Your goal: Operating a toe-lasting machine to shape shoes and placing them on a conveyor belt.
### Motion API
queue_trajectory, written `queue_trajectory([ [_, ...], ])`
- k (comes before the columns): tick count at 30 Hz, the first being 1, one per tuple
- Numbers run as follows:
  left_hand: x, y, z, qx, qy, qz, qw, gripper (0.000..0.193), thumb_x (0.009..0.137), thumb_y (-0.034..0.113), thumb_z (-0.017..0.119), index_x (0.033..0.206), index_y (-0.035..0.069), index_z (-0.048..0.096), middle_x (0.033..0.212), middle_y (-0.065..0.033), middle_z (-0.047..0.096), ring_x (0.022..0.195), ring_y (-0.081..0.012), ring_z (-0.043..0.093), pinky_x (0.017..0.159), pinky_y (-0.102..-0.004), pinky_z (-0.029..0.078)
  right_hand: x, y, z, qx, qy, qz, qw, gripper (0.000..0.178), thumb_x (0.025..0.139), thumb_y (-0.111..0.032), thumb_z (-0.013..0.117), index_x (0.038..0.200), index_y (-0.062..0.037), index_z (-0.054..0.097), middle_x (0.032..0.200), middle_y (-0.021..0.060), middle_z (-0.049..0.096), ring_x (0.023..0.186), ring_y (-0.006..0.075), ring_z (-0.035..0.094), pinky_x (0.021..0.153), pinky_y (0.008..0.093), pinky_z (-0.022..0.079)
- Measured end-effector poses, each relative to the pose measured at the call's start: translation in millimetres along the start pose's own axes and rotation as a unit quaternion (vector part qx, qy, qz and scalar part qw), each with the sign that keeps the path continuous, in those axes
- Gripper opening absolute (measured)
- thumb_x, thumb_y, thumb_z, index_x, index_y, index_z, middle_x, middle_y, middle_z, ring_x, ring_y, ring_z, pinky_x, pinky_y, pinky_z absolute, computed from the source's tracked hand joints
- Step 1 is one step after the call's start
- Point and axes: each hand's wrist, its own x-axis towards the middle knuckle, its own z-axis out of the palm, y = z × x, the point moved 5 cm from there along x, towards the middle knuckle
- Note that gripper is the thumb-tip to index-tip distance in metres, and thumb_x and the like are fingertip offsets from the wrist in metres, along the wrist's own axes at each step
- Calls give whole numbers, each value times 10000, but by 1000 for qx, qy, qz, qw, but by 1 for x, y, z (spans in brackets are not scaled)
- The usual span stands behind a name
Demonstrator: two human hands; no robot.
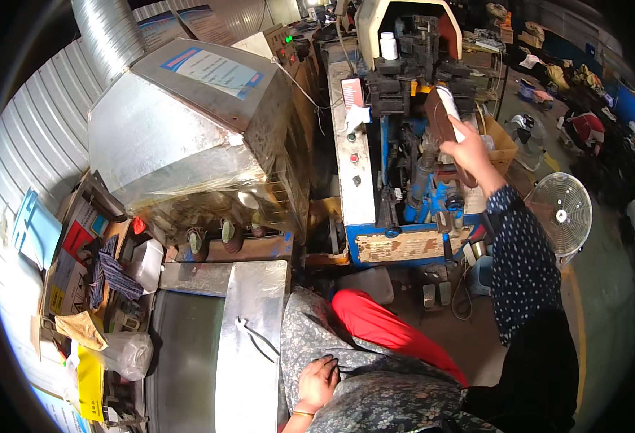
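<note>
Stretched forward to the right, my right hand (469, 149) is closed around a shoe (440, 119) with a brown underside and a white part. The shoe is held tilted in front of the dark clamps of a blue-framed machine (411, 94). Part of it is hidden by my fingers. My left hand (318, 382) lies on my floral apron (310, 339) at the lap, fingers loosely extended and holding nothing. Left of it, a pair of pincers (257, 338) rests on a bare metal plate (249, 289).
A metal hood (180, 123) stands left, with several shoes (229, 236) at its opening above a dark conveyor belt (187, 346). White panel with buttons (357, 173) is ahead. A fan (561, 215) stands right; foot pedals (436, 294) sit below. Cluttered shelf (101, 289) at far left.
</note>
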Motion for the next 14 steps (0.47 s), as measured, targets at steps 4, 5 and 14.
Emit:
queue_trajectory([
  [4,0,-1,3,7,9,-9,1000,212,865,182,735,1046,77,770,1117,-83,736,938,-296,688,850,-399,546,22,24,1,-36,-15,24,999,766,717,-281,783,1451,-171,594,1396,263,570,1234,392,606,1040,398,476],
  [5,0,-2,4,9,9,-9,1000,210,866,182,735,1047,81,771,1115,-79,737,934,-295,688,845,-397,546,24,28,3,-39,-34,37,998,763,713,-283,786,1444,-166,601,1379,264,583,1224,387,613,1034,395,480],
  [14,-3,-8,10,19,-9,-30,999,225,866,204,742,1071,115,772,1125,-67,737,976,-290,691,884,-403,533,28,32,4,-6,-56,46,997,744,717,-270,777,1434,-159,613,1405,225,585,1280,350,585,1093,374,439],
])
